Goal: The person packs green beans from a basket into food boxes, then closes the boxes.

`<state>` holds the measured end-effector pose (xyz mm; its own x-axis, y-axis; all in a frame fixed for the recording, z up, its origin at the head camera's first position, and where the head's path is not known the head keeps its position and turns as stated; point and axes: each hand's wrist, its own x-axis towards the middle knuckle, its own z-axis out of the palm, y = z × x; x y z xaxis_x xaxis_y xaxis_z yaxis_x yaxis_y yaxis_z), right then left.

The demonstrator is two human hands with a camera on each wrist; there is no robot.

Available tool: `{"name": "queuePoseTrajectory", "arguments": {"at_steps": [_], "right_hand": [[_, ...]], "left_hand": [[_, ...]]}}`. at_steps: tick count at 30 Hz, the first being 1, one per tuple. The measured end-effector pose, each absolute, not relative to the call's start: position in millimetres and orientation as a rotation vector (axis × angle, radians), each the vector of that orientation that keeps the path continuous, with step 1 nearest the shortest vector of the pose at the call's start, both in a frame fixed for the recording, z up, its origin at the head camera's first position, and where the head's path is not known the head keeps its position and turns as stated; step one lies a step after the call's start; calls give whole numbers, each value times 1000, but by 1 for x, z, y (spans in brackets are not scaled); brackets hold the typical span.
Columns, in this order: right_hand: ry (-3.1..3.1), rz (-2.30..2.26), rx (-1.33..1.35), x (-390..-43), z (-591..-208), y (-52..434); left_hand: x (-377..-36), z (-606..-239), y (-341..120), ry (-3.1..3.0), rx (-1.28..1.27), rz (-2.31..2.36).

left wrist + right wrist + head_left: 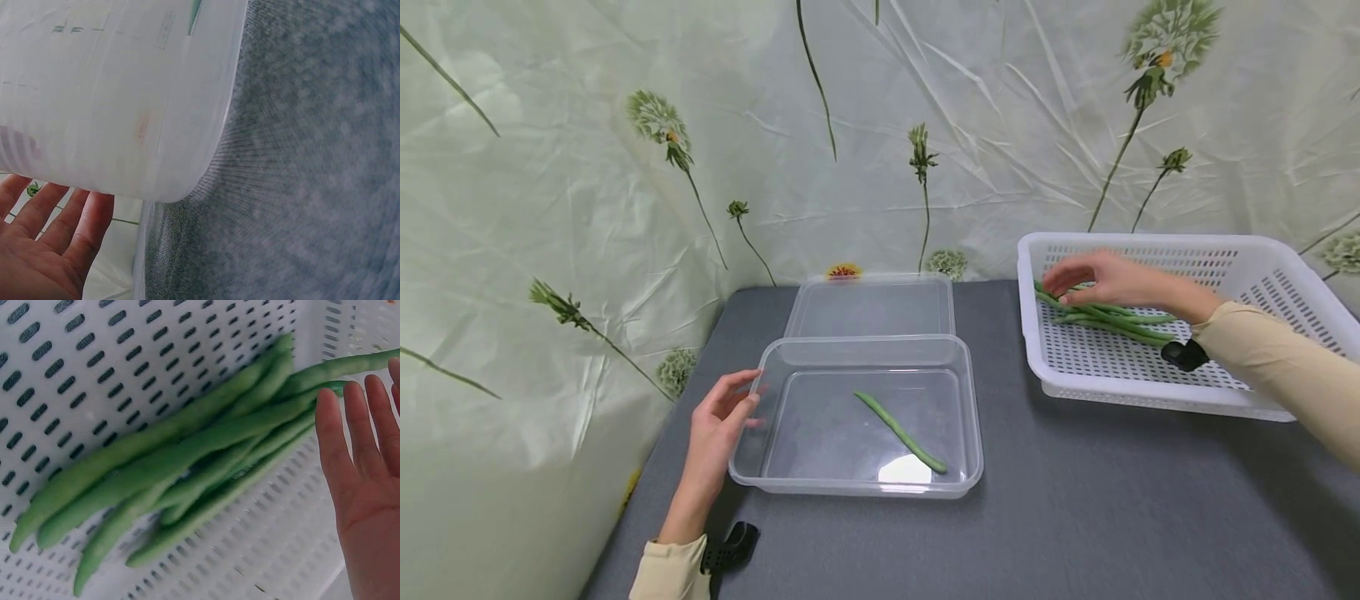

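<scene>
Reaching with straight, spread right fingers [350, 419], one bean [187, 450] just beside them should be pinched singly, while the tub [760, 367] is steadied by relaxed left fingers [737, 400].

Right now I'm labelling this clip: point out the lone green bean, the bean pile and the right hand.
lone green bean [898, 431], head view, mid-pod.
bean pile [187, 469], right wrist view, middle of the bunch.
right hand [1105, 281], head view, back of the hand.
</scene>
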<state>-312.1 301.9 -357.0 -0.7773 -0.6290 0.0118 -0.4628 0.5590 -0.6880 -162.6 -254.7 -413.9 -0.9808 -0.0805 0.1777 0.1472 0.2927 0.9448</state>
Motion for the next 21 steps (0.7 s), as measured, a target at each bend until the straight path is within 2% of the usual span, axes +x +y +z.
{"name": "queuePoseTrajectory", "arguments": {"at_steps": [21], "right_hand": [[2595,-920,-818,-318,-370,296]], "left_hand": [[-163,-414,-255,-2357,-83,-1762]]}}
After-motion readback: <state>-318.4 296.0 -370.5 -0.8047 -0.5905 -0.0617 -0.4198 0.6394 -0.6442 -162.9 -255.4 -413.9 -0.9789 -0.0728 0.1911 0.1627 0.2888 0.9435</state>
